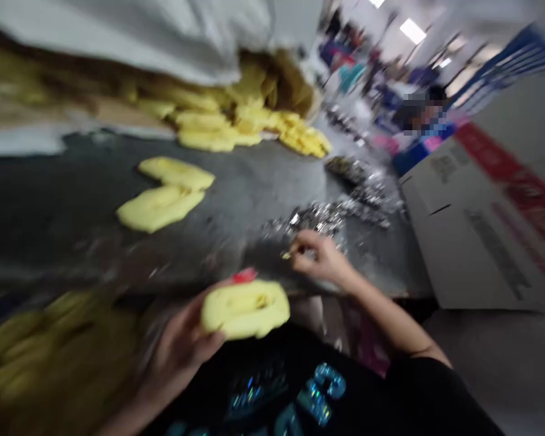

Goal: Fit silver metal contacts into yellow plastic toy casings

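Observation:
My left hand point(186, 339) is closed around one end of a soft-looking yellow oblong piece point(243, 309), held up in front of my chest. That piece has a slot along its upper face with a small darker yellow patch in it. Something red point(245, 275) shows by my left fingertips. Over the table edge, my right hand point(315, 257) is curled in a pinch; a tiny pale bit shows at its fingertips, too blurred to name. Just beyond it lies a heap of small shiny silver pieces point(318, 217). Two similar yellow pieces point(163, 203) rest on the dark tabletop point(249, 181) to the left.
Along the back, yellow pieces point(204, 130) spill from a large white sack point(163, 36). A white carton with a red band point(472, 224) stands at the right. Lower left, a blurred yellow pile point(59, 369) sits below table height. Another person point(418, 115) is in the distance.

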Available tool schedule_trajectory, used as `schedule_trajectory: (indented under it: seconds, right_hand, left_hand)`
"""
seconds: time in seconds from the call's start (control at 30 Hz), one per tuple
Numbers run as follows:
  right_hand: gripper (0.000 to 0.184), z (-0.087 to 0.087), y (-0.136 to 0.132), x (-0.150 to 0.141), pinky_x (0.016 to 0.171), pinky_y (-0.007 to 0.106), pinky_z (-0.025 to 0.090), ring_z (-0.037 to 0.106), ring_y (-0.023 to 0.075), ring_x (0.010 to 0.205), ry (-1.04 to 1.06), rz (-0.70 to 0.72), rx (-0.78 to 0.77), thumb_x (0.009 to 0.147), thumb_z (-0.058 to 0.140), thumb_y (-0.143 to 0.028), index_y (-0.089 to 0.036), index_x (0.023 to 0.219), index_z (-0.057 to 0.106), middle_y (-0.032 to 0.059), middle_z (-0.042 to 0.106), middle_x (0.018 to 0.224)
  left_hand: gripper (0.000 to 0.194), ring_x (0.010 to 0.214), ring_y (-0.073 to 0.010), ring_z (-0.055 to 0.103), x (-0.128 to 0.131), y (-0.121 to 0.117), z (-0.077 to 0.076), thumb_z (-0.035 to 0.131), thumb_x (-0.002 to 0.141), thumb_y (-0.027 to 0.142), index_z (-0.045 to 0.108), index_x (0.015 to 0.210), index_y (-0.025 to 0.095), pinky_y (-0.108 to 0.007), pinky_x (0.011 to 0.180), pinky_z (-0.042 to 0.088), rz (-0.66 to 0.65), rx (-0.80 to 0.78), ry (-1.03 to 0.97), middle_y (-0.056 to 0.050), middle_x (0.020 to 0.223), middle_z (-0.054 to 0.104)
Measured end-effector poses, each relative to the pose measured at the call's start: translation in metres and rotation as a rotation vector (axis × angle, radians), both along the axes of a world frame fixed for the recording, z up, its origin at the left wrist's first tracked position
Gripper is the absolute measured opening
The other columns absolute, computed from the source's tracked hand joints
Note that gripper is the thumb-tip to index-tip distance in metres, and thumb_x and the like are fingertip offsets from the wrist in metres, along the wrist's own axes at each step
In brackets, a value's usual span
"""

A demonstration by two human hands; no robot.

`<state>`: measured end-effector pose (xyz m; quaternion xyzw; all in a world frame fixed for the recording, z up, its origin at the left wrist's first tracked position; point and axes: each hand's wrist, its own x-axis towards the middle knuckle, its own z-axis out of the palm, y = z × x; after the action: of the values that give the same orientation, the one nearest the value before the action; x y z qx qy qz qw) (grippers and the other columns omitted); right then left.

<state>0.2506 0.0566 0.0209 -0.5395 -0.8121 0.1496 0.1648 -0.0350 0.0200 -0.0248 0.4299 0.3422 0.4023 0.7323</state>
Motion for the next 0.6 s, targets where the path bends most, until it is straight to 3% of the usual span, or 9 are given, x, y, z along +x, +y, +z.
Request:
schedule_trajectory:
  seconds: [0.1,0.2,0.33,0.6]
  right_hand:
    - [0.015,0.024,-0.022,-0.004,0.073,0.025,0.05,0.064,0.0112,0.077,0.416,0.056,-0.291,0.103,0.061,-0.029,-0.021,0.092,0.067,-0.0025,0.07,0.086]
    - [0.019,0.033,-0.032,-0.007,0.067,0.026,0.044,0.057,0.0105,0.071,0.694,-0.003,-0.508,0.097,0.075,-0.032,-0.02,0.084,0.068,-0.0028,0.068,0.079]
    - [0.014,0.035,-0.046,-0.015,0.064,0.026,0.041,0.057,0.01,0.069,0.692,-0.065,-0.544,0.092,0.079,-0.028,-0.021,0.083,0.071,-0.0044,0.067,0.075]
    - [0.012,0.034,-0.058,-0.012,0.06,0.027,0.04,0.057,0.0099,0.063,0.717,-0.131,-0.579,0.088,0.081,-0.026,-0.021,0.082,0.072,-0.005,0.066,0.072]
  left_hand:
    - [0.074,0.137,-0.0394,0.072,0.005,-0.011,0.002,0.101,0.071,0.051,0.078,0.135,0.02,-0.042,0.109,0.067,-0.043,0.014,-0.134,-0.015,0.152,0.073]
    - [0.08,0.146,-0.0362,0.067,0.011,-0.011,-0.004,0.102,0.071,0.039,0.075,0.146,0.026,-0.039,0.116,0.063,-0.099,0.097,-0.275,-0.012,0.162,0.066]
    - [0.083,0.148,-0.0355,0.066,0.009,-0.014,-0.011,0.1,0.076,0.033,0.07,0.153,0.032,-0.038,0.115,0.064,-0.162,0.191,-0.258,-0.01,0.168,0.06]
    - [0.091,0.142,-0.0353,0.067,0.012,-0.014,-0.015,0.098,0.078,0.057,0.063,0.16,0.035,-0.043,0.114,0.066,-0.122,0.477,-0.116,-0.011,0.159,0.061]
